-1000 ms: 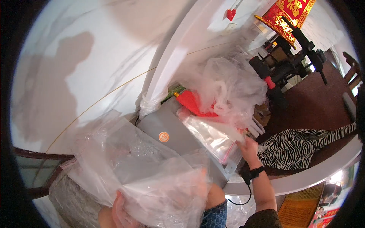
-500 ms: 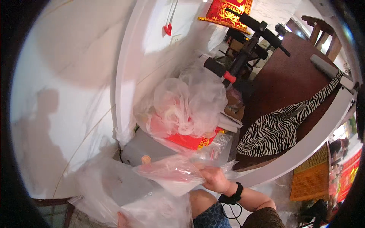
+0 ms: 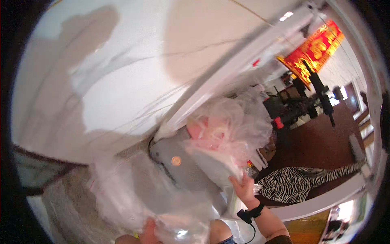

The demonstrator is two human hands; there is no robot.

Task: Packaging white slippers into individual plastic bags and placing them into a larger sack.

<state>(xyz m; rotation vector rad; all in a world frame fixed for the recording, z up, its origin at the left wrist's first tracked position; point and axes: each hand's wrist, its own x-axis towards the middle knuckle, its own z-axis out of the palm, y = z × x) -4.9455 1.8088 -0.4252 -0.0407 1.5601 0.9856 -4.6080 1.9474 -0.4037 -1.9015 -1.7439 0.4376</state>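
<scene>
My right hand (image 3: 242,189), with a black band on the wrist, pinches the edge of a clear plastic bag (image 3: 221,160) beside a grey smooth-topped case. At the lower edge, my left hand (image 3: 149,231) is closed on a large clear plastic bag (image 3: 122,195) that spreads, crumpled, to the left. Its fingers are partly veiled by the plastic. Beyond the right hand rises a heap of crumpled translucent bags (image 3: 239,122) with pink and red showing through. The grey case (image 3: 187,166) bears a round orange sticker and lies between the two hands.
A zebra-striped cloth (image 3: 288,183) lies on a dark brown tabletop (image 3: 321,142) at the right. Black exercise-type bars (image 3: 321,91) stand behind the heap. A pale marble wall (image 3: 122,101) fills the left, and a dark-framed piece (image 3: 44,171) stands at the far left.
The view has swung, so the scene sits further right and tilted. My right hand has brought its plastic off the case's near end, toward the heap. The left hand still has its bag.
</scene>
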